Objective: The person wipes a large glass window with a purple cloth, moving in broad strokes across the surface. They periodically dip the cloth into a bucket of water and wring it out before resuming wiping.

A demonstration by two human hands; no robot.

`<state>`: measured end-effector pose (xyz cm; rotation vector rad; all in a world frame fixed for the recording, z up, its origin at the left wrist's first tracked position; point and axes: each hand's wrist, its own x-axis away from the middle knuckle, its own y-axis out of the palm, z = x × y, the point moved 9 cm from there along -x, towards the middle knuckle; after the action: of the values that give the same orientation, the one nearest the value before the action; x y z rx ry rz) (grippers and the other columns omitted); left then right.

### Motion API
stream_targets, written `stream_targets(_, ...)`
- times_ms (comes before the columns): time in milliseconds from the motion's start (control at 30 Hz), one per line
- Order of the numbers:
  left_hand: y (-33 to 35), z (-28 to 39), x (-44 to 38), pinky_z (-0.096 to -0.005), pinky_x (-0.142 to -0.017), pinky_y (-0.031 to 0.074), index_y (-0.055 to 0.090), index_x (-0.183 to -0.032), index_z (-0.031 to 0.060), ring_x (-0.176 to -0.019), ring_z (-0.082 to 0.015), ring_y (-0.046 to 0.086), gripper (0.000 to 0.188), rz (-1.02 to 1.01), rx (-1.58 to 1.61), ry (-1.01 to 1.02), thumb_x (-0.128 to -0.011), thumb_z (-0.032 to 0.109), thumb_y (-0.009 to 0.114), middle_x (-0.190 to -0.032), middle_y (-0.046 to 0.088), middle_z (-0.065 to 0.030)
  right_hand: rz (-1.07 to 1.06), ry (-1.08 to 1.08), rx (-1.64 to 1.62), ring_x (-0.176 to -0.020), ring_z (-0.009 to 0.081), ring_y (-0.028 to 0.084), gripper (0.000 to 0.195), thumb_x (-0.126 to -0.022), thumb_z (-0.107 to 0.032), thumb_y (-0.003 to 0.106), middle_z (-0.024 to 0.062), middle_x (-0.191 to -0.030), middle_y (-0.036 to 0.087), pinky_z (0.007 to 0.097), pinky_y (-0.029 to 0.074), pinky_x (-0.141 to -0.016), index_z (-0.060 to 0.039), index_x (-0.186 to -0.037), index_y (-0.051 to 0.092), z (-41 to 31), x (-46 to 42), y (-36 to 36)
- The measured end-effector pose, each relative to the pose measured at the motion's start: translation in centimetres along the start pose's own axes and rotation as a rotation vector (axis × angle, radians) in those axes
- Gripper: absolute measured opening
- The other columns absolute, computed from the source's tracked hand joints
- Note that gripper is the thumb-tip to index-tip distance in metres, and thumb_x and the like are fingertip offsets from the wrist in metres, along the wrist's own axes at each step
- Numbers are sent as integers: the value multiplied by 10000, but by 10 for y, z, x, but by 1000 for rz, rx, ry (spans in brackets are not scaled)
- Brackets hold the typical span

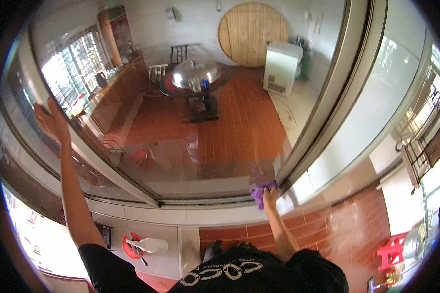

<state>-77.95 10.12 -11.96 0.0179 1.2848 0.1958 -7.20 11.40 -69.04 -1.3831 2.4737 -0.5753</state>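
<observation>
A large glass pane (220, 146) in a metal frame stands before me. At the upper left, my left hand (53, 122) holds the frame's side bar (91, 157), thumb and fingers spread against it. My right hand (269, 197) is closed on a crumpled purple cloth (259, 194). The cloth presses on the glass at its lower right corner, just above the bottom rail (205, 201). A reflection of the cloth shows in the pane.
Below on the left, a white bottle (154, 245) lies by a red basin (128, 252). A red plastic stool (390, 252) stands at the right. Through the glass I see a round table with a domed metal cover (196, 75) and a white chest freezer (281, 67).
</observation>
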Motion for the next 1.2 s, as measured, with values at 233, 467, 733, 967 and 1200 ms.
stream_targets(233, -17, 20, 0, -488, -1118, 294, 416, -1448, 25, -1360, -355, 387, 684, 52, 81, -8, -974, 507, 519, -1485, 418, -171, 355, -728, -212, -1148, 416, 523, 380, -934, -161, 629, 268, -1298, 501, 476, 414, -969, 14, -1261, 545, -304, 43, -136)
stream_targets(467, -16, 14, 0, -506, -1135, 269, 395, -1467, 44, -1401, -346, 336, 684, 28, 42, -45, -974, 501, 526, -1518, 377, -154, 805, -1127, 64, -1070, 423, 510, 331, -871, -60, 635, 227, -1167, 468, 510, 400, -932, 38, -1171, 535, -541, 56, -210)
stream_targets(733, -16, 25, 2, -514, -1136, 262, 392, -1470, 52, -1393, -340, 343, 678, 28, 88, -34, -973, 488, 540, -1519, 378, -140, 698, -1612, 198, -932, 338, 576, 457, -682, 21, 615, 127, -1061, 545, 440, 480, -829, -55, -1131, 653, -601, 116, -140)
stream_targets(967, -25, 22, 0, -505, -1108, 316, 416, -1449, 39, -1379, -353, 370, 688, 55, 115, 17, -959, 497, 567, -1496, 398, -169, 726, -1589, 180, -881, 325, 556, 497, -631, 45, 630, 104, -1053, 530, 427, 475, -762, -49, -1119, 628, -633, 118, -146)
stream_targets(1200, -23, 22, 1, -521, -1132, 275, 430, -1446, 51, -1390, -318, 358, 688, 62, 138, -19, -948, 499, 583, -1497, 408, -125, 569, -1704, 276, -843, 316, 563, 394, -613, 68, 626, 108, -980, 541, 416, 490, -715, 3, -1001, 650, -591, 125, -123)
